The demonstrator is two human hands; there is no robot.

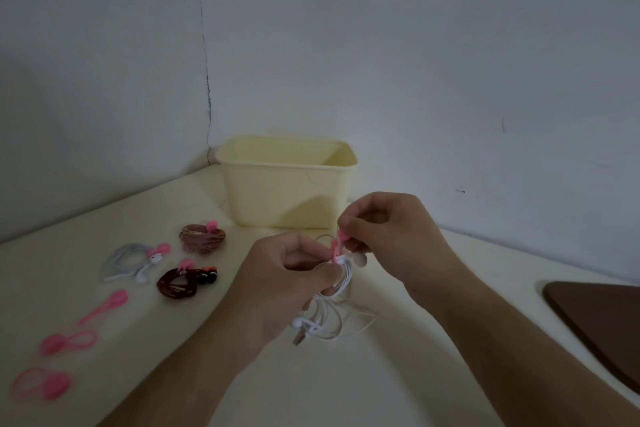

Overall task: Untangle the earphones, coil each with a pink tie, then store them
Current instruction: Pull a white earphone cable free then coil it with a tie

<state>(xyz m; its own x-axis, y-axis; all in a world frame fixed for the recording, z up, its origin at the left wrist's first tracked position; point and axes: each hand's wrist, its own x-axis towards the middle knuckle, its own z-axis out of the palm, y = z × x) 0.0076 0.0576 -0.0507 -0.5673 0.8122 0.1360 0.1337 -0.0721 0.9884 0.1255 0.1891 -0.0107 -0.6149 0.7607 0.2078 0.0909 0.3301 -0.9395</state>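
My left hand [287,274] grips a bundle of white earphones [329,308] above the table, the loops and plug hanging below it. My right hand [388,236] pinches a pink tie [336,246] that wraps the top of that bundle. On the table to the left lie three coiled sets, each with a pink tie: a white one [128,262], a dark red one [183,281] and a brownish one [202,236]. Three loose pink ties [69,340] lie at the near left. A pale yellow bin [287,184] stands behind my hands.
The cream table [346,374] sits in a corner, with white walls close behind the bin and along the left. A dark brown board [599,322] lies at the right edge.
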